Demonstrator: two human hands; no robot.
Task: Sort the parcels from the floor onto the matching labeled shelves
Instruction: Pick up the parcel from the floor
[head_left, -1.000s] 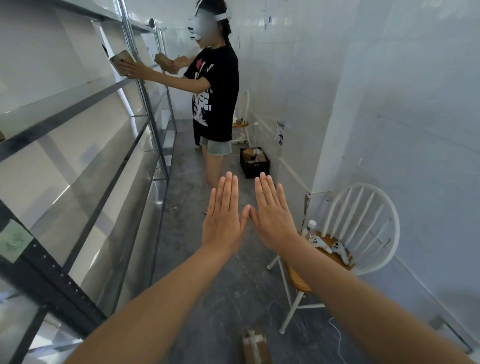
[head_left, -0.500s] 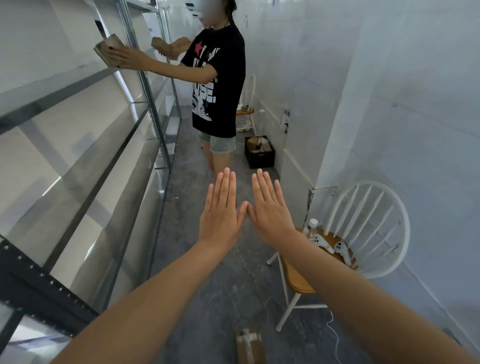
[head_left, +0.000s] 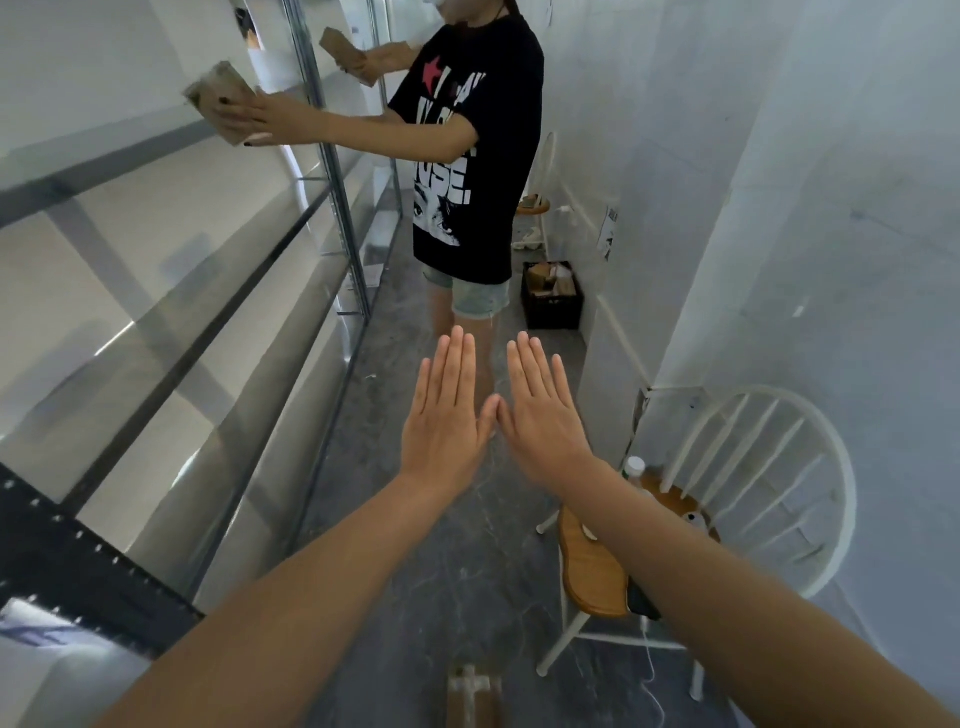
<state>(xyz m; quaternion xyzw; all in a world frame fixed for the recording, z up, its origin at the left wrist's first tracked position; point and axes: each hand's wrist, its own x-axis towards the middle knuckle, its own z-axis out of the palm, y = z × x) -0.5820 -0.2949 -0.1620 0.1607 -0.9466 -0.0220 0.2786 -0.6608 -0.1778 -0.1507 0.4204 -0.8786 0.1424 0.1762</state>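
Observation:
My left hand (head_left: 447, 415) and my right hand (head_left: 540, 410) are stretched out flat in front of me, palms down, fingers straight, thumbs touching; both hold nothing. A taped brown parcel (head_left: 474, 696) lies on the floor below my arms at the bottom edge. The metal shelves (head_left: 249, 270) run along the left wall. Ahead, another person (head_left: 467, 156) in a black T-shirt holds a brown parcel (head_left: 221, 98) against a shelf and a second parcel (head_left: 340, 47) in the other hand.
A white chair (head_left: 769, 478) with a wooden seat stands at the right wall, carrying a bottle (head_left: 634, 467) and white controllers. A black crate (head_left: 551, 296) of parcels sits on the floor behind the person. The grey floor aisle (head_left: 467, 571) is narrow.
The view has tilted down and drawn closer to the other person. My hands keep their flat, side-by-side pose. The other person's parcels sit a little lower in view.

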